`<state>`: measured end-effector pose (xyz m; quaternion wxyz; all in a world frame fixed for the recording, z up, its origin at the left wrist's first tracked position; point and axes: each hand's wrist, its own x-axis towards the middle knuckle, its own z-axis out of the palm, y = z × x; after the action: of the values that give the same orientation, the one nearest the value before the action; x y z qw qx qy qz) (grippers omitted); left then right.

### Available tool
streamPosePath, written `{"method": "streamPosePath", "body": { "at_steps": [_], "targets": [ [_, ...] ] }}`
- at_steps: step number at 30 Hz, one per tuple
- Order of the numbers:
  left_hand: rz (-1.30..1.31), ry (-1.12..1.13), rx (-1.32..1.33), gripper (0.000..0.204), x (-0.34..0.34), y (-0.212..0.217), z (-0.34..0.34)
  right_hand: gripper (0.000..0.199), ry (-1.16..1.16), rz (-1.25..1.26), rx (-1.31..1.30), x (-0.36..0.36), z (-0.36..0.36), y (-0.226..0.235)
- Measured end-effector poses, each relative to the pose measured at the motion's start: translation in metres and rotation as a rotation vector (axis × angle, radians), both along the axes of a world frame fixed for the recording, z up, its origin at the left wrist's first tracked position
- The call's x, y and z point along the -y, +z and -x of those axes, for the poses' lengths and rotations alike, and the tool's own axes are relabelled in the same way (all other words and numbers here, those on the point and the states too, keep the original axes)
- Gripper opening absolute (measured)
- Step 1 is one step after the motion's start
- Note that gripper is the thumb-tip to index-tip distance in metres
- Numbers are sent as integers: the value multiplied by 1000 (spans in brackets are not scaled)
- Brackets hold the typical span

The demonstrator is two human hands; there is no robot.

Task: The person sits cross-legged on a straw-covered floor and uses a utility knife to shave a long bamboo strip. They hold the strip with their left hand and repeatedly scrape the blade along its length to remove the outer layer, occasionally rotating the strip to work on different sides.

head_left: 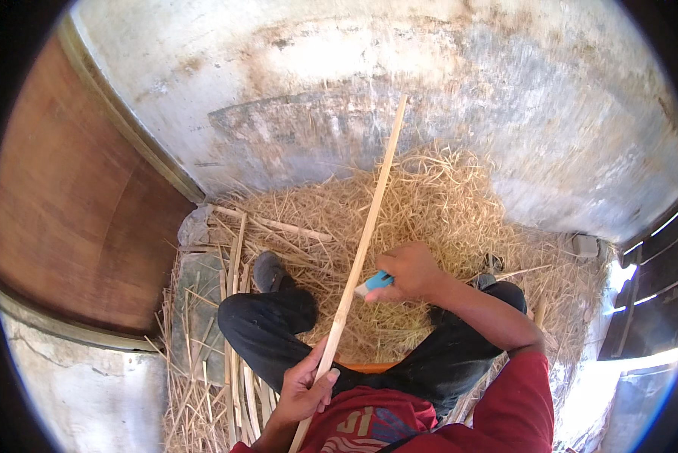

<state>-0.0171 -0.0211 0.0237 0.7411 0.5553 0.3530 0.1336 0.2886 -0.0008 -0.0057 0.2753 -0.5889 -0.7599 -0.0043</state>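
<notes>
Bamboo strip: long pale split bamboo strip (360, 245) slants up from the lap over the heap of dry shavings (429, 219).
Left hand (303, 385): grip closed round the strip's lower end.
Right hand (411, 272): grip closed on a blue-handled knife (374, 283), touching the strip's middle.

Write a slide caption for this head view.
Left hand grips a bamboo strip; right hand holds a blue-handled tool against it.
</notes>
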Motion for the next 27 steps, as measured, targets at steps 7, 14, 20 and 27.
{"method": "streamPosePath", "body": {
  "at_steps": [7, 14, 20, 27],
  "targets": [
    [-157, -42, -52, 63, 10, -3, 15, 61, -366, -72, -18, -30, -43, 4],
    [-234, -29, -15, 62, 20, -15, 34, 61, -226, -141, 66, -28, -28, -7],
    [-364, -171, -111, 66, 32, -28, 59, 65, -563, 46, -94, -42, -100, -5],
    [-385, -166, -223, 67, 38, -19, 64, 63, -414, -120, 137, -34, -77, -22]
  ]
}}
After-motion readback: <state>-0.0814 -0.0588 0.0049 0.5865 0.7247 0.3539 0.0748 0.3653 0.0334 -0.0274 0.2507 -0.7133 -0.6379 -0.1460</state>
